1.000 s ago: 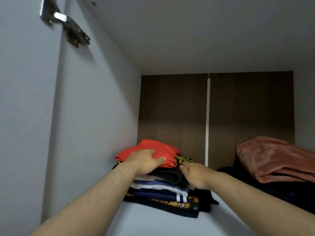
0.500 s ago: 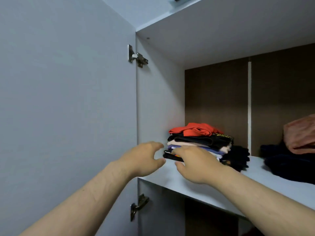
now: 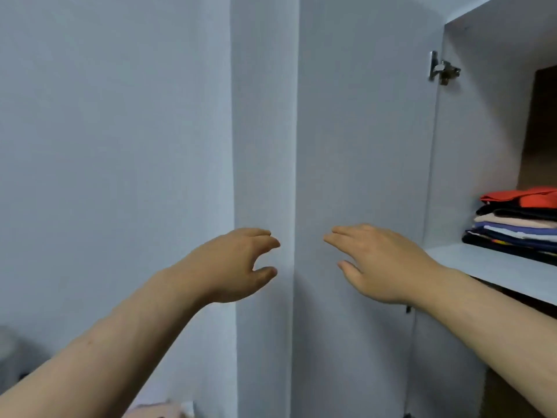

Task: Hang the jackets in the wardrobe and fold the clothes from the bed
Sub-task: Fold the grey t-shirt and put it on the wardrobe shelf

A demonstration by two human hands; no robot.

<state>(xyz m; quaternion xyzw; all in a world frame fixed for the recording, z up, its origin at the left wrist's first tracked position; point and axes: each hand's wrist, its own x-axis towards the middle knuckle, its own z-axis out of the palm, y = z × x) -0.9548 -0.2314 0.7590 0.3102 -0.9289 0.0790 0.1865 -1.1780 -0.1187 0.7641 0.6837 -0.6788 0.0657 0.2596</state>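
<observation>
Pale blue-grey wall [image 3: 114, 146] fills the left half of the head view, and beside it the open wardrobe door [image 3: 361, 146] is seen from its inner face, its edge turned toward the camera. Next in size, a white shelf [image 3: 497, 267] is shown inside the wardrobe at the right edge, and on it the stack of folded clothes [image 3: 518, 227] is set close to the side panel, topped by a red garment [image 3: 530, 197]. Both forearms are stretched out in front of the door. The left hand [image 3: 238, 263] is held with a loose, half-wide grip, thumb and fingers apart and nothing between them, and the right hand [image 3: 382, 263] is spread nearly flat with a wide grip, likewise empty. Whether either touches the door cannot be told, and both are well apart from the stack. A metal hinge [image 3: 443, 69] is fixed high on the door, and a scrap of pink fabric [image 3: 156, 410] is glimpsed at the bottom edge. No jacket and no bed are shown. It is judged that the stack could slump if more were laid on it carelessly, since the red garment lies unevenly, and that fingers could be caught should the door be swung shut. Counted: two hands, one door, one shelf, one stack of about six layers, one hinge plainly seen
</observation>
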